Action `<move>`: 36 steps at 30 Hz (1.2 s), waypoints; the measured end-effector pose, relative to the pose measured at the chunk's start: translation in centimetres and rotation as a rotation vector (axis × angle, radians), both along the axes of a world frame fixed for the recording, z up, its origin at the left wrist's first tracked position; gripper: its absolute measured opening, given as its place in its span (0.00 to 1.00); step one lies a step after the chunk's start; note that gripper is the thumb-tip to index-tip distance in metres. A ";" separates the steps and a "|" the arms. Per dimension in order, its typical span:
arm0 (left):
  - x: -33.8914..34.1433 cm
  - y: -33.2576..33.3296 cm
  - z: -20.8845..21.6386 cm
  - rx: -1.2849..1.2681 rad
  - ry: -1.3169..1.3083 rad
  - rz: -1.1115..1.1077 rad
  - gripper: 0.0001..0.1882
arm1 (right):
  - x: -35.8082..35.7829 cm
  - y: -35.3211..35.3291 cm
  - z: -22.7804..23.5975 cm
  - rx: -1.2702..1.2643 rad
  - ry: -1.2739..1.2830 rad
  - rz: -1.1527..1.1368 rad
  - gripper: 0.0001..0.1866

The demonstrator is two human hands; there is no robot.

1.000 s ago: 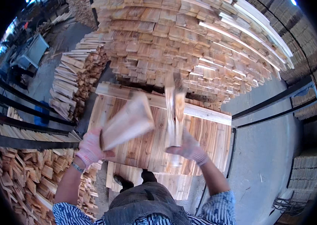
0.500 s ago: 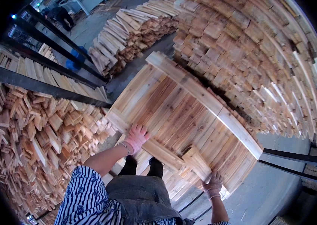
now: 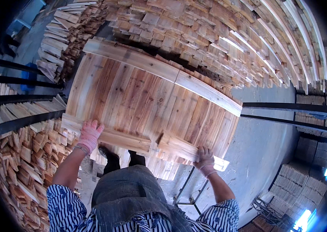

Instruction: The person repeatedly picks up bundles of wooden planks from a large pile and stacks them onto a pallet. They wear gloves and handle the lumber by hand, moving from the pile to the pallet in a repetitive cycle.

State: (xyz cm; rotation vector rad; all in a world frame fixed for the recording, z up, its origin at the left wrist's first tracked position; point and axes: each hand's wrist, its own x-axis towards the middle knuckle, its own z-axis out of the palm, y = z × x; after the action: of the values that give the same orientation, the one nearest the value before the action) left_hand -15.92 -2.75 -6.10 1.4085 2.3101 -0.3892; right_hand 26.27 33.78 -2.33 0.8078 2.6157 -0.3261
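Note:
Several planks lie side by side as a wide wooden panel (image 3: 148,100). On its near edge, to the left, a narrow board (image 3: 123,140) lies flat. My left hand (image 3: 89,138), in a pink glove, rests across that board with its fingers stretched out and a little apart. At the panel's near right, a short loose board (image 3: 177,146) lies at a slant, apart from the narrow board's end. My right hand (image 3: 205,160), also gloved, is closed around its right end; the thumb is hidden.
Two end-to-end boards (image 3: 132,58) run along the panel's far edge. Beyond stands a tall lumber stack (image 3: 194,34), with piled wood pieces (image 3: 24,158) at the left. Black metal bars (image 3: 287,106) jut out at the right. A metal frame (image 3: 190,191) stands by my right arm.
My view has turned, so the panel now lies more level and further left. The short board has swung closer to the near edge's line, with my right hand still on its end.

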 end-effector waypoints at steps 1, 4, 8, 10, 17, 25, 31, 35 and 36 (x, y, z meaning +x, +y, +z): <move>0.0 0.2 0.5 -0.015 -0.009 -0.002 0.28 | 0.8 0.2 0.8 0.001 0.006 0.024 0.40; 0.7 1.1 1.5 -0.008 -0.010 -0.017 0.25 | 2.4 -0.3 0.5 0.019 0.025 0.114 0.40; 1.0 0.9 -0.6 0.087 0.025 -0.047 0.14 | -0.5 -1.8 -3.5 -0.033 -0.017 0.173 0.37; 0.5 -0.8 -3.5 0.189 -0.019 0.062 0.07 | 0.4 -1.6 -4.6 -0.033 0.089 0.197 0.35; -0.5 4.0 4.4 -0.007 -0.145 0.024 0.31 | -1.8 2.5 -0.6 -0.221 0.071 0.240 0.48; 6.1 -1.0 19.6 0.522 -1.027 0.561 0.44 | -29.3 -15.4 15.9 -1.255 0.398 0.295 0.48; 6.6 -12.0 24.8 1.653 -0.673 0.881 0.37 | -40.4 -32.5 29.4 -1.150 0.959 1.286 0.39; 6.2 -21.0 36.9 2.092 -0.333 0.963 0.32 | -45.2 -39.0 31.1 -1.305 0.846 1.156 0.29; 5.2 -23.8 40.4 2.265 -0.375 0.911 0.31 | -46.9 -40.5 30.8 -1.383 0.685 1.010 0.27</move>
State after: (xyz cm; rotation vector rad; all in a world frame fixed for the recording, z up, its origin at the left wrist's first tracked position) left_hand -10.76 -26.51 34.27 0.2661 1.9585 2.9489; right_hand -20.63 -6.68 28.52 -1.1520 2.0408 -1.9001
